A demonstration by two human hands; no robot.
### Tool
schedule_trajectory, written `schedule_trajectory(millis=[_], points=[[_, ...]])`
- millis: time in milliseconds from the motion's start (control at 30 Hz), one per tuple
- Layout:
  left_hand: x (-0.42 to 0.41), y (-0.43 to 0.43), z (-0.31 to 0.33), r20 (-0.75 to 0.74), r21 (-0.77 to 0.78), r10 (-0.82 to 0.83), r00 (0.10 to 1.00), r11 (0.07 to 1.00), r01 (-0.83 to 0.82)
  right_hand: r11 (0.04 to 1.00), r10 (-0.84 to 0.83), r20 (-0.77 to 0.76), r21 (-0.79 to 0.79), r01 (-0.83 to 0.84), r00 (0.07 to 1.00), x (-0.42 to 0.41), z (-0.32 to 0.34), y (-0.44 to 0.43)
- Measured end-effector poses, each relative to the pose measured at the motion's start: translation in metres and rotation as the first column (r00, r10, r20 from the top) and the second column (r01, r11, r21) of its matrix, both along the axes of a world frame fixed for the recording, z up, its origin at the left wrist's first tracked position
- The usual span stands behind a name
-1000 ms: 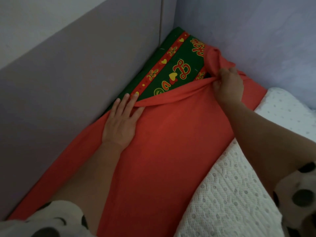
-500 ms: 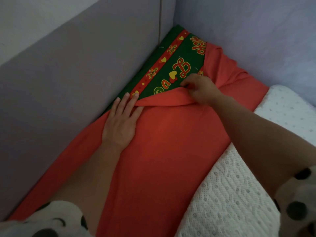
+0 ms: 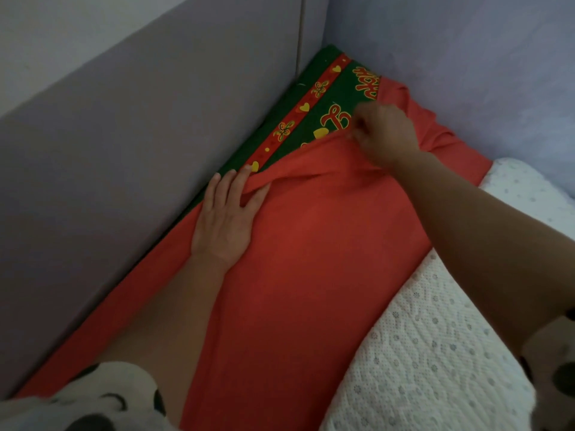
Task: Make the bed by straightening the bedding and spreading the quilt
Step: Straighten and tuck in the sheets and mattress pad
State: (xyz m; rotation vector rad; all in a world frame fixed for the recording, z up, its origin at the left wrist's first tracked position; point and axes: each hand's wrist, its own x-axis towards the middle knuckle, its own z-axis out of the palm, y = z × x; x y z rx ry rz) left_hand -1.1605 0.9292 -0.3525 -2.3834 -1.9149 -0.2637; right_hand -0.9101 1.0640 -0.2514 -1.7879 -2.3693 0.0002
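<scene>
left: grey-mauve padded panel (image 3: 124, 150), running diagonally away, top edge rising toward the far end | above it: paler wall strip (image 3: 46, 32) | vertical seam (image 3: 301, 29) in the panel near the far end | right: lavender wall (image 3: 466, 57), faintly mottled, meets panel in far corner | light: dim, flat, bluish

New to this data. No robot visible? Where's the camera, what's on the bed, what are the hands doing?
No robot here: these are a person's two bare hands, filmed by one wide-angle camera worn on the head, looking down. The left hand lies flat, fingers straight, pressing the red sheet beside its folded edge. The right hand, fingers curled, pinches that edge nearer the corner. A green patterned cloth shows beneath the sheet. A white textured quilt lies at lower right.
</scene>
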Motion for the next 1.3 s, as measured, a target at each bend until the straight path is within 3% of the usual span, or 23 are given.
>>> schedule_trajectory(millis=[100, 333, 567, 767, 867, 967, 1033, 1133, 1300], points=[[0.001, -0.001, -0.003, 0.007, 0.057, 0.003, 1.000, 0.998, -0.004, 0.985, -0.027, -0.141, 0.167, 0.050, 0.990, -0.023, 0.005, 0.012], [-0.002, 0.001, -0.004, -0.029, 0.118, -0.030, 0.999, 0.992, 0.033, 0.989, -0.102, -0.385, 0.058, 0.135, 0.917, -0.081, -0.006, 0.049], [-0.004, 0.007, -0.007, -0.017, -0.006, 0.112, 0.994, 0.994, -0.112, 0.992, -0.074, -0.526, 0.051, 0.118, 0.847, -0.095, -0.039, 0.056], [-0.004, 0.008, -0.006, 0.003, -0.033, 0.087, 0.996, 0.996, -0.087, 0.954, 0.022, -0.367, -0.269, -0.129, 0.930, -0.090, -0.064, 0.045], [-0.004, 0.008, -0.007, -0.007, -0.041, 0.081, 0.997, 0.996, -0.081, 0.992, 0.065, -0.376, -0.079, -0.102, 0.924, -0.092, -0.058, 0.025], [-0.004, 0.008, -0.006, -0.021, -0.056, 0.086, 0.996, 0.995, -0.087, 0.992, -0.106, -0.240, 0.041, 0.119, 0.965, -0.081, -0.058, -0.007], [-0.004, 0.008, -0.003, -0.035, -0.079, 0.085, 0.996, 0.993, -0.088, 0.965, -0.247, -0.102, -0.116, 0.236, 0.964, -0.073, -0.063, -0.020], [-0.001, 0.009, 0.005, -0.055, -0.111, 0.069, 0.996, 0.991, -0.074, 0.901, -0.259, 0.002, -0.358, 0.243, 0.966, -0.060, -0.070, -0.013], [0.011, 0.036, 0.024, -0.006, -0.064, -0.005, 1.000, 0.998, 0.004, 0.892, -0.121, 0.061, -0.430, 0.136, 0.991, -0.049, -0.062, 0.008]])
